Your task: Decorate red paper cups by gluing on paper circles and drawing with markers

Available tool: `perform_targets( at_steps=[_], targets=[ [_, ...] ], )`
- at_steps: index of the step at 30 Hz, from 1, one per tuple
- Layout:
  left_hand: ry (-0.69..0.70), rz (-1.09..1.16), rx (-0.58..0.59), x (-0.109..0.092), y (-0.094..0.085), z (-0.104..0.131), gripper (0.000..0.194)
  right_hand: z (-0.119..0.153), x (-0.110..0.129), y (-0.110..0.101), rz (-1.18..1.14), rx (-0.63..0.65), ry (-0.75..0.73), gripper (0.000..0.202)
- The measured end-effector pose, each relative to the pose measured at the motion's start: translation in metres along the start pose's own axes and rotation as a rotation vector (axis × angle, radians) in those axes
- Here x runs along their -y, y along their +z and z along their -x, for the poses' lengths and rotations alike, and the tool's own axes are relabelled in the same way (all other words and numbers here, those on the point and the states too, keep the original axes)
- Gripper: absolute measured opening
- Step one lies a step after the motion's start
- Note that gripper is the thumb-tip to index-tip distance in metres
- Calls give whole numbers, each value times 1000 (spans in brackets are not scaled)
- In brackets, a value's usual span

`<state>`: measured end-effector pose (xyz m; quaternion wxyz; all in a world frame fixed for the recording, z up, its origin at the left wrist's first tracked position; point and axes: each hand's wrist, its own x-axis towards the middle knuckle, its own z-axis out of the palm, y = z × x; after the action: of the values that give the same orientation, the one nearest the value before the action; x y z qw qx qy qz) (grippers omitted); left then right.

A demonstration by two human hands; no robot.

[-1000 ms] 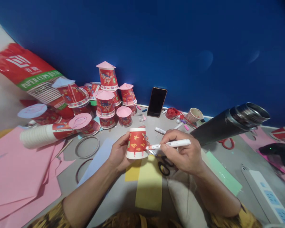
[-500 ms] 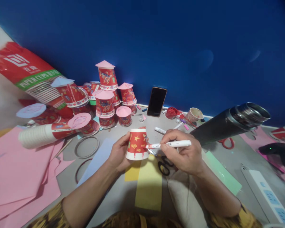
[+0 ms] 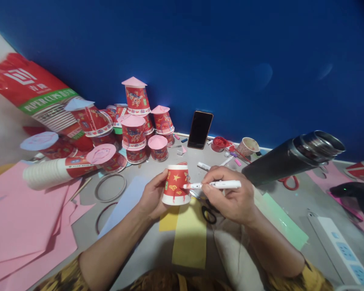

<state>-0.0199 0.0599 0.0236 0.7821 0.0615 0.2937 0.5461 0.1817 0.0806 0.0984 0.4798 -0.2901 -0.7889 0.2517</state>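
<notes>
A red paper cup (image 3: 175,184) with gold patterns and a white rim is upside down in front of me. My left hand (image 3: 154,195) is closed round its left side, some fingers hidden behind it. My right hand (image 3: 230,196) grips a white marker (image 3: 226,184) whose tip touches or nearly touches the cup's right side. Red marks show on the cup's white rim band. Black-handled scissors (image 3: 208,215) lie partly under my right hand. Yellow paper (image 3: 189,238) lies on the table below the cup.
Stacked red cups with paper cones (image 3: 133,131) stand at the back left, near a paper-cup bag (image 3: 45,93) and pink sheets (image 3: 24,214). A phone (image 3: 200,130) leans against the blue wall. A dark flask (image 3: 279,159), green paper (image 3: 283,222) and a power strip (image 3: 339,246) are right.
My right hand and the marker have moved slightly left, the tip now further across the cup. The cup has turned a little in my left hand.
</notes>
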Motion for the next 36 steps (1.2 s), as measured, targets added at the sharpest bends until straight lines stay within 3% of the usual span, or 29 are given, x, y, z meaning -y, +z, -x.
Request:
perform_targets(
  at_steps=[16, 30, 36],
  targets=[
    [-9, -25, -47, 2, 0, -1, 47, 1, -3, 1, 46, -4, -34, 13],
    [-14, 12, -148, 0, 13, 0, 41, 2, -4, 3, 22, 17, -58, 13],
    [-26, -30, -216, 1, 21, 2, 46, 1, -4, 3, 17, 107, -74, 14]
  ],
)
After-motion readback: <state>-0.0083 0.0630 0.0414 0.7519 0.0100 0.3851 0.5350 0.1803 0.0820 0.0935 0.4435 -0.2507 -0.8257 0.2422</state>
